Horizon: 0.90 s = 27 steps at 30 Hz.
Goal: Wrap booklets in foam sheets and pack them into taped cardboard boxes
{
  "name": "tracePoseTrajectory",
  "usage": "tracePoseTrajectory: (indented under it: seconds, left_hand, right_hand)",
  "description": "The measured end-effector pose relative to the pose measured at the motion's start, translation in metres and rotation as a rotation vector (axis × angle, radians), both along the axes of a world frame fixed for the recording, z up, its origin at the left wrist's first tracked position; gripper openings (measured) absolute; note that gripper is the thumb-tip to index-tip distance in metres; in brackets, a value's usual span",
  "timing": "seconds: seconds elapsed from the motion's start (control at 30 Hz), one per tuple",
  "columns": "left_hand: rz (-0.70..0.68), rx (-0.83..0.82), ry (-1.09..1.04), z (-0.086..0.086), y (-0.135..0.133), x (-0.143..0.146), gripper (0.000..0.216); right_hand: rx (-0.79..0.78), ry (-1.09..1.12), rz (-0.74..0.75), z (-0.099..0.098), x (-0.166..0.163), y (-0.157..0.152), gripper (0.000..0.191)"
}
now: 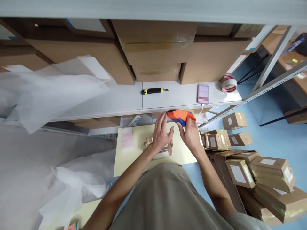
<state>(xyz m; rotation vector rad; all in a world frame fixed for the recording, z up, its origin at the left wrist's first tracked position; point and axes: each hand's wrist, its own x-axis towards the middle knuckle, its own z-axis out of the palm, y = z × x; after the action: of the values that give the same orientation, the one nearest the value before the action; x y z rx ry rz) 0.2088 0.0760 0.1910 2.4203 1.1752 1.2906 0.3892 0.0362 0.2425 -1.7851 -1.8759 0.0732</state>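
Observation:
My right hand (190,134) grips an orange and blue tape dispenser (180,116) at the far edge of a pale yellow table (130,156). My left hand (161,134) lies with fingers stretched out on a small brown taped parcel (159,148) in the middle of that table, its fingertips close to the dispenser. A white label sheet (127,139) lies on the table left of the parcel.
A white shelf (115,100) ahead carries a black and yellow utility knife (153,91), a phone (203,93), a tape roll (229,83) and large cardboard boxes (153,51). Several taped parcels (251,169) are piled on the blue floor at right. White wrapping sheets (48,92) lie at left.

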Motion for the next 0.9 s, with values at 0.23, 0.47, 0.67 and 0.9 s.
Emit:
tracePoseTrajectory:
  seconds: [0.23, 0.47, 0.67, 0.9]
  left_hand:
    - [0.032, 0.080, -0.053, 0.039, 0.051, 0.016, 0.065]
    - [0.068, -0.134, -0.016, 0.020, 0.019, -0.012, 0.045]
    - [0.347, -0.465, -0.010, -0.049, -0.029, -0.075, 0.042]
    - [0.558, -1.091, -0.078, -0.133, -0.101, -0.134, 0.042]
  right_hand:
    - [0.009, -0.238, 0.018, 0.032, 0.008, 0.111, 0.041]
    - [-0.058, -0.296, 0.083, 0.001, 0.012, 0.160, 0.045]
    - [0.064, -0.150, 0.022, -0.025, 0.007, 0.111, 0.050]
    - [-0.744, -0.066, -0.061, -0.106, -0.030, -0.024, 0.038]
